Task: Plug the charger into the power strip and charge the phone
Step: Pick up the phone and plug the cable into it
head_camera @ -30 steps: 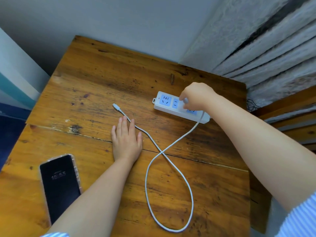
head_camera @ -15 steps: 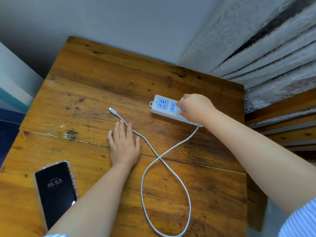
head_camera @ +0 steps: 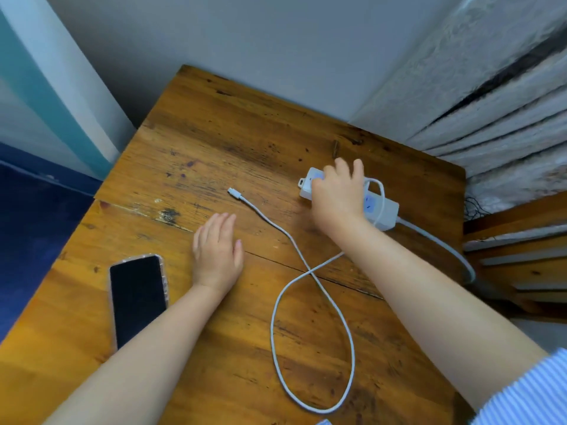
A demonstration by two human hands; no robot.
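Note:
A white power strip (head_camera: 387, 210) with blue sockets lies at the far right of the wooden table (head_camera: 230, 133). My right hand (head_camera: 336, 194) covers its left half, fingers curled over the far edge, closed on the charger, whose body is hidden under the palm. The white cable (head_camera: 306, 265) arcs over the strip, crosses itself and makes a big loop towards me. Its free connector (head_camera: 234, 192) rests on the wood left of the strip. My left hand (head_camera: 216, 253) lies flat and open on the table, beside the cable. The phone (head_camera: 138, 299), screen dark, lies face up at the near left.
The strip's own thick grey cord (head_camera: 445, 243) drops off the right table edge. Pale folded fabric (head_camera: 491, 102) and wooden furniture (head_camera: 521, 240) stand to the right. A grey wall is behind, and a blue floor lies to the left.
My right hand has shifted left along the strip and now covers its left sockets; the cable now arcs over the strip. The phone screen has gone dark. My left hand stays flat.

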